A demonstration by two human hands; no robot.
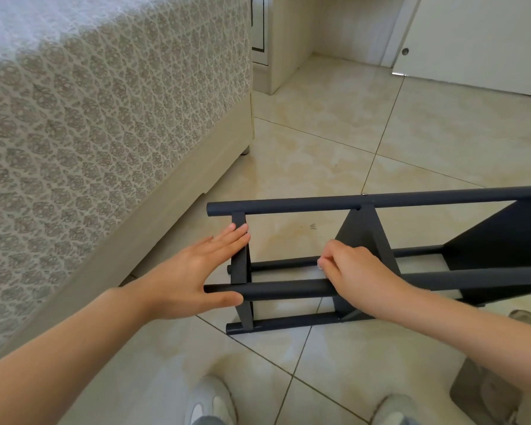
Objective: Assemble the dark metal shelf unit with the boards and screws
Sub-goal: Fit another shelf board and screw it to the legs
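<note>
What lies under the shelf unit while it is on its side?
Under the shelf unit only bare floor tile shows between the poles, with one small dark speck. The right hand and boards hide the rest.

I see the shelf unit (380,259) lying on its side on the tiled floor (334,133), its poles running left to right. The bed (105,118) stands to its left, well apart from a cabinet (285,41) behind. My left hand (193,271) lies flat against the end board (241,271) at the unit's left end. My right hand (356,271) rests on the near upper pole (288,288), just before the middle board (365,237). Two shoes (210,400) stand on the floor before the unit.
</note>
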